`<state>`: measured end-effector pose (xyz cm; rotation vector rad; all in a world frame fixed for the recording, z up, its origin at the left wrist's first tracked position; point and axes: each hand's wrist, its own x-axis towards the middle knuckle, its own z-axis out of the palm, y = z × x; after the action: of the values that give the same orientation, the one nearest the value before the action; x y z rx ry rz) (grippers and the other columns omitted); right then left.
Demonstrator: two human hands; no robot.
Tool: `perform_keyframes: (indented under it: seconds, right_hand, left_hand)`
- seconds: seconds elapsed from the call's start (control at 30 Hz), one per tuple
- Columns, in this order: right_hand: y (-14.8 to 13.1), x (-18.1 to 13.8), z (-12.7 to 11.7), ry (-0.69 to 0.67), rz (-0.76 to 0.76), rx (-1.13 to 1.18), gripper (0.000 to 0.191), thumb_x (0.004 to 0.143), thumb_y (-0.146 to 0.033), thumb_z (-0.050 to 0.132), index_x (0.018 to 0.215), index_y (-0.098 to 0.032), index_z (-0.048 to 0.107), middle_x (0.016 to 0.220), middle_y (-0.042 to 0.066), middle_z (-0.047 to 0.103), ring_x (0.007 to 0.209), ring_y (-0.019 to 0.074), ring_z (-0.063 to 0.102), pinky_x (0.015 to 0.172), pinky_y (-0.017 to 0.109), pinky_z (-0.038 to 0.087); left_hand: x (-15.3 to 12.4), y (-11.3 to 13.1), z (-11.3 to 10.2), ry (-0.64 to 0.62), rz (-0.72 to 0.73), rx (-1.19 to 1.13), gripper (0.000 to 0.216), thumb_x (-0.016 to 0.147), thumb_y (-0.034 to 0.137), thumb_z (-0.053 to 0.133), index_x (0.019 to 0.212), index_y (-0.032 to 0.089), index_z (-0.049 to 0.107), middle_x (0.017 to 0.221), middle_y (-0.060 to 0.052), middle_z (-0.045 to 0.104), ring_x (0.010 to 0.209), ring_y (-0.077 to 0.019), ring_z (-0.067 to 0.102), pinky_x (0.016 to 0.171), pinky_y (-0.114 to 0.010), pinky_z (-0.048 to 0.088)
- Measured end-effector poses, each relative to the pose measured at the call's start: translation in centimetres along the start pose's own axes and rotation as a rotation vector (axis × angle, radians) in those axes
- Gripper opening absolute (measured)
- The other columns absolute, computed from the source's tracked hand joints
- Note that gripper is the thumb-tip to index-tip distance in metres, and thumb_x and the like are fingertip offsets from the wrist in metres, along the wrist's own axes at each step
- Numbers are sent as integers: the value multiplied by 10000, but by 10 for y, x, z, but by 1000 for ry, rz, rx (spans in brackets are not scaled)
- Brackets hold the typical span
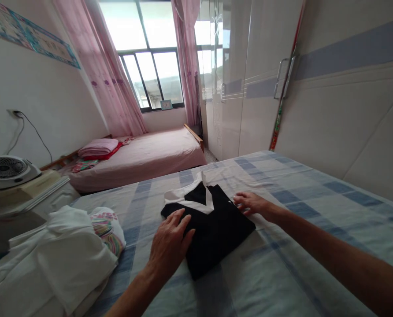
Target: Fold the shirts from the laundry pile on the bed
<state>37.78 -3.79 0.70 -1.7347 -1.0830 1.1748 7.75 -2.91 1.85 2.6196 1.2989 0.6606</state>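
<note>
A black shirt (pixel 221 229) with a white collar and white V-neck trim lies folded into a compact shape on the checked bed. On its left side rests my left hand (pixel 172 233), fingers stretched out and slightly apart, gripping nothing. My right hand (pixel 251 204) is at the shirt's right edge, palm down, with its fingers a little bent and spread. Its fingertips reach the edge of the black cloth; whether they press on it I cannot tell. A small white spot shows on the shirt beside them.
White clothes (pixel 67 255), one with a colourful print, are heaped at the left of the bed (pixel 315 246). Beyond them a fan (pixel 9 169) stands on a cabinet. A pink bed (pixel 157 152) lies under the window, and wardrobe doors (pixel 259 79) line the right.
</note>
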Motion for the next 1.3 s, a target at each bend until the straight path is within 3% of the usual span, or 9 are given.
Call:
perform_keyframes:
  seconds: [0.13, 0.3, 0.57, 0.77, 0.9, 0.97, 1.13, 1.23, 1.3]
  right_hand:
    - [-16, 21, 29, 84, -33, -73, 482, 662, -408, 716, 1044, -135, 606, 948, 105, 675, 856, 215, 633, 664, 286, 506]
    - [-15, 36, 36, -97, 4, 19, 274, 669, -421, 702, 668, -161, 616, 609, 41, 654, 576, 159, 606, 509, 248, 476]
    - [-40, 16, 42, -296, -148, 365, 243, 665, -216, 657, 903, -183, 624, 755, -3, 702, 642, 128, 641, 651, 258, 527]
    - [-68, -32, 15, -224, -355, 545, 370, 715, -233, 650, 1082, -215, 603, 899, 15, 718, 777, 169, 677, 768, 303, 537]
    - [-63, -31, 13, -149, -211, 543, 281, 747, -261, 630, 1008, -157, 614, 882, 77, 711, 814, 196, 673, 810, 322, 538]
    - [-61, -21, 15, -53, -192, 545, 371, 718, -232, 642, 1077, -157, 583, 878, 73, 703, 809, 201, 671, 815, 341, 539]
    - [-79, -7, 7, 188, -582, 434, 671, 679, -227, 632, 1322, -246, 440, 943, -4, 673, 871, 168, 634, 856, 342, 503]
    - [-83, -16, -4, 200, -721, 335, 597, 694, -233, 607, 1281, -252, 496, 1004, -5, 663, 943, 174, 605, 897, 356, 473]
    - [-70, -27, -6, 174, -692, 291, 495, 710, -255, 607, 1203, -245, 560, 1082, 6, 650, 999, 190, 589, 921, 369, 458]
  left_hand:
    - [-2, -19, 7, 55, -246, -190, 353, 799, 379, 564, 1059, 145, 611, 1074, -147, 612, 972, -296, 610, 878, -430, 459]
    - [-14, -23, 12, -19, -759, -968, 476, 652, 448, 730, 987, 139, 592, 837, -83, 655, 733, -222, 645, 669, -329, 507]
    - [20, -6, 10, -124, -1002, -1448, 292, 723, 405, 692, 838, 139, 656, 759, -61, 695, 632, -149, 638, 558, -224, 470]
    - [51, 2, -12, 216, -847, -1670, 63, 716, 82, 579, 748, 121, 617, 678, -29, 668, 576, -112, 621, 562, -199, 507]
    - [68, 10, -18, 124, -816, -1694, 138, 726, 187, 622, 822, 89, 639, 675, -70, 676, 583, -166, 639, 586, -271, 542]
    - [81, 10, -17, 202, -746, -1607, 190, 695, 199, 665, 847, 91, 627, 658, -64, 669, 571, -169, 636, 573, -274, 535]
    - [116, 11, -40, 423, -365, -1481, 369, 635, 177, 693, 989, 149, 595, 737, 3, 671, 635, -125, 634, 633, -222, 508]
    - [119, 16, -54, 425, -189, -1421, 439, 659, 269, 714, 1066, 164, 586, 879, -18, 690, 749, -143, 644, 693, -240, 509]
    - [105, 18, -49, 392, -245, -1369, 454, 662, 325, 730, 1060, 153, 597, 915, -38, 695, 798, -166, 642, 715, -258, 508]
